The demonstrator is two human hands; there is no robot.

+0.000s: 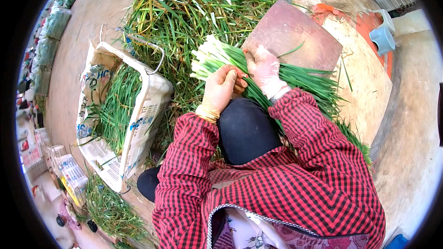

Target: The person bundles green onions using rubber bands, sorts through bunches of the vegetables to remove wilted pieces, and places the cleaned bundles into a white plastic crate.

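A bunch of garlic chives [307,83] lies slantwise over my knee, white stem ends at the upper left and green leaves trailing right. My right hand [265,70], in a thin pale glove, is wrapped round the bunch from above, its thumb along the stems. My left hand [220,87], gloved too, is closed at the near side of the bunch just below the white ends. A small red strip [240,71], perhaps a tie, shows at its fingertips; the rest of it is hidden. Behind my right hand is a worn reddish-brown board [295,32].
A white plastic crate [154,94] with a wire handle, holding chives [121,106], stands tilted at left. A large heap of loose chives [184,9] lies ahead. Blue plastic stools [383,41] stand at the far right. Trimmings [110,205] litter the lower left floor.
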